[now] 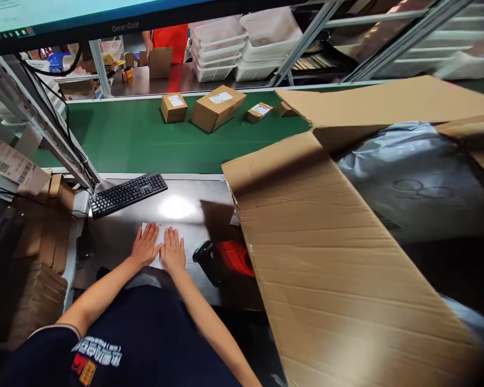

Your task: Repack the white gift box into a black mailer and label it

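Note:
A white sheet or flat packet (157,262) lies on the metal worktop (125,236); I cannot tell which it is. My left hand (146,246) rests flat on its left part, fingers stretched out. Right beside it, my right hand (173,251) presses flat on the right part, its fingers also extended. The thumbs meet near the middle, and the hands cover much of the white piece. To the right of my right hand lies a black handheld scanner (207,260). A black keyboard (128,194) sits beyond my hands, towards the left.
A large open carton (306,236) with a grey plastic bag (419,177) fills the right side. Something red (236,257) lies by its flap. Behind runs a green conveyor (137,140) carrying small labelled boxes (218,107). A monitor (125,21) hangs overhead; another person (170,43) stands beyond.

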Demonstrator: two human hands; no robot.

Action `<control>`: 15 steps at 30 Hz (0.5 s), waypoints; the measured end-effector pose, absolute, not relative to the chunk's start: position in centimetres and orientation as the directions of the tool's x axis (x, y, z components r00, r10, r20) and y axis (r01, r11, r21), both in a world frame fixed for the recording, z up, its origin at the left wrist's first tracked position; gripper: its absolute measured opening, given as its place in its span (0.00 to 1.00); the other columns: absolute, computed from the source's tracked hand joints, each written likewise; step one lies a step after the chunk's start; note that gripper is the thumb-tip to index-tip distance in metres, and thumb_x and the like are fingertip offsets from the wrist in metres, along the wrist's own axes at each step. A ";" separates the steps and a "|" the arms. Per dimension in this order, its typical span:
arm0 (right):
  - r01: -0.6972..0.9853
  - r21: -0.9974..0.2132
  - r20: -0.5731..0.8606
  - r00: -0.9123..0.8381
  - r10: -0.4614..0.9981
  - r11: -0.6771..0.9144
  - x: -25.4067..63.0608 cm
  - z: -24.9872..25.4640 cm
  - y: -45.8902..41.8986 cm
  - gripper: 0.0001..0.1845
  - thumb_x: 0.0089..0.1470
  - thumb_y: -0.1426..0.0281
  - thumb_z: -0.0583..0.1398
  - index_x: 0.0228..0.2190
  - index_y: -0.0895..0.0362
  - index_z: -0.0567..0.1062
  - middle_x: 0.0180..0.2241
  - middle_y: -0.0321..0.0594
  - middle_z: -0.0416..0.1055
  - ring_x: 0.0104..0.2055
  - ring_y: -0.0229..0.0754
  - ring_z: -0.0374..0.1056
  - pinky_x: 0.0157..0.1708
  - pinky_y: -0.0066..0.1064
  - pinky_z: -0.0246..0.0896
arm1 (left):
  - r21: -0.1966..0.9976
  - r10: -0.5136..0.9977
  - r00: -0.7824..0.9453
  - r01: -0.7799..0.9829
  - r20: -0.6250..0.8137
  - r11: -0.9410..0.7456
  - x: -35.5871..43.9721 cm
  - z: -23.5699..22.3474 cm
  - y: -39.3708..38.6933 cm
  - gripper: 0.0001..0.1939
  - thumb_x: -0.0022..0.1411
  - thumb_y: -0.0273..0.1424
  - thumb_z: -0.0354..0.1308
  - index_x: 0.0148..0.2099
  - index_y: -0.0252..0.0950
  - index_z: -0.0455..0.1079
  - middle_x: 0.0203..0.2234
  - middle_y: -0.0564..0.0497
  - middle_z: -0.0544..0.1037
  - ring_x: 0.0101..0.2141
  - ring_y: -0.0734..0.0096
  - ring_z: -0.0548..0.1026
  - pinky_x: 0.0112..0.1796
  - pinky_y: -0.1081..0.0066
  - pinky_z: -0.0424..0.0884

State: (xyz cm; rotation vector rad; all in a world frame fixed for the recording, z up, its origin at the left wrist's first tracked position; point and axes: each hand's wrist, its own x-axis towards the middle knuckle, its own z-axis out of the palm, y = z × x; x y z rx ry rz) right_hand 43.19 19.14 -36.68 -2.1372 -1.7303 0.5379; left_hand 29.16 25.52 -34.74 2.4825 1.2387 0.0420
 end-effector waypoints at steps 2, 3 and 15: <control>0.860 -0.471 -0.070 0.183 0.981 -0.194 43.1 -37.0 19.2 0.35 0.67 0.70 0.47 0.72 0.65 0.56 0.76 0.53 0.46 0.78 0.55 0.41 0.75 0.56 0.37 | 0.327 0.780 0.611 0.771 -0.137 -0.547 29.3 -34.9 25.4 0.36 0.76 0.41 0.44 0.78 0.32 0.47 0.77 0.42 0.46 0.76 0.53 0.42 0.74 0.48 0.37; 0.863 -0.467 -0.070 0.182 0.981 -0.193 43.1 -37.1 19.2 0.35 0.67 0.70 0.47 0.72 0.65 0.56 0.76 0.53 0.46 0.78 0.54 0.41 0.75 0.56 0.37 | 0.327 0.781 0.608 0.773 -0.142 -0.543 29.5 -34.9 25.4 0.36 0.76 0.41 0.44 0.78 0.31 0.47 0.77 0.42 0.46 0.76 0.53 0.42 0.74 0.48 0.37; 0.136 -0.923 -0.245 0.513 0.822 -0.360 45.7 -37.8 18.5 0.46 0.59 0.51 0.58 0.69 0.65 0.61 0.73 0.59 0.53 0.76 0.61 0.46 0.73 0.53 0.43 | 0.898 0.921 0.167 0.340 -0.351 0.281 27.5 -35.3 26.9 0.45 0.64 0.48 0.63 0.75 0.32 0.55 0.76 0.35 0.49 0.76 0.49 0.40 0.74 0.52 0.40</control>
